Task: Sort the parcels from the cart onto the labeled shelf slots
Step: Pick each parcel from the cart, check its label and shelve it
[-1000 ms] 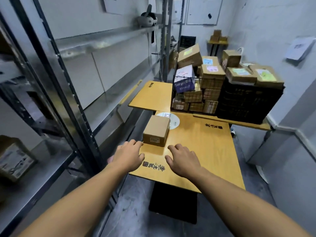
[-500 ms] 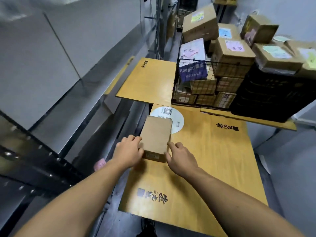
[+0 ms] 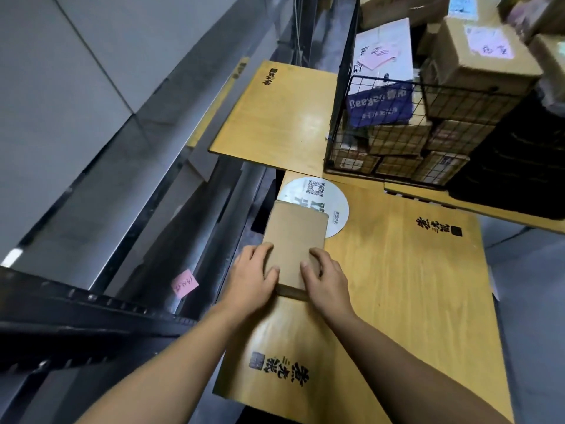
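Head view: my left hand (image 3: 250, 280) and right hand (image 3: 328, 278) clasp a small brown parcel (image 3: 295, 240) from either side, thumbs on its top, both forearms stretched forward. The parcel lies on the yellow table (image 3: 412, 286), its far end overlapping a white round sticker (image 3: 336, 206). Beyond stands a wire basket (image 3: 428, 86) of boxes; a metal shelf (image 3: 128, 179) runs at left.

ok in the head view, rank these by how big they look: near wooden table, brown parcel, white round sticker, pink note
1. near wooden table
2. brown parcel
3. white round sticker, partly hidden under the parcel, so ranks 2 and 3 are unsure
4. pink note
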The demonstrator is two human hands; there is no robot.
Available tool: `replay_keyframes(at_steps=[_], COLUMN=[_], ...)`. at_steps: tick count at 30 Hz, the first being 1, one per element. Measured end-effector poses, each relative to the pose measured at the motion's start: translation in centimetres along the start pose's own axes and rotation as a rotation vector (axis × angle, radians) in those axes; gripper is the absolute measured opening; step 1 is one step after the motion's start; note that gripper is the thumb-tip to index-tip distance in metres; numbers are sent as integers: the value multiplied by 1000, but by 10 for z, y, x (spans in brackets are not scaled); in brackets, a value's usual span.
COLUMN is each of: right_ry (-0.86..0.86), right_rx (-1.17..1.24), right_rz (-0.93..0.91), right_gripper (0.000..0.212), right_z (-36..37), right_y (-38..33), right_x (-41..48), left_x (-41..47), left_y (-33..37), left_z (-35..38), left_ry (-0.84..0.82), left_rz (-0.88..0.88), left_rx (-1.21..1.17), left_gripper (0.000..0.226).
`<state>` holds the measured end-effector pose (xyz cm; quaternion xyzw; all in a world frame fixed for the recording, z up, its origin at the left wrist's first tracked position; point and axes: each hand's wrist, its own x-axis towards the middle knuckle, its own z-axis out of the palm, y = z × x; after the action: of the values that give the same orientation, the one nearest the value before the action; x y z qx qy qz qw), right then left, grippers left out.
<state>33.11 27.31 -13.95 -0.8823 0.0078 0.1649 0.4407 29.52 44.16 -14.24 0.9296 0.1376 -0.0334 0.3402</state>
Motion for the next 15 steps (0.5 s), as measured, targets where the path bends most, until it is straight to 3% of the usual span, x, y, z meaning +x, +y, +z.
replay_keyframes(at_steps=[8, 11, 15], right_ry=[139, 145, 85], right_rx=[316, 424, 493], right_rz=[-78, -123, -228], right_gripper=[32, 32, 36], right_z=[-59, -88, -111], right_y=[-4, 1, 7], right_x=[-6, -11, -21], left_x=[-29, -33, -41], left_y=[65, 90, 105], left_z=[-12, -16, -10], left_ry=[248, 367, 233], left_rz=[129, 74, 41], left_rx=[-499, -614, -674], left_gripper=[43, 42, 46])
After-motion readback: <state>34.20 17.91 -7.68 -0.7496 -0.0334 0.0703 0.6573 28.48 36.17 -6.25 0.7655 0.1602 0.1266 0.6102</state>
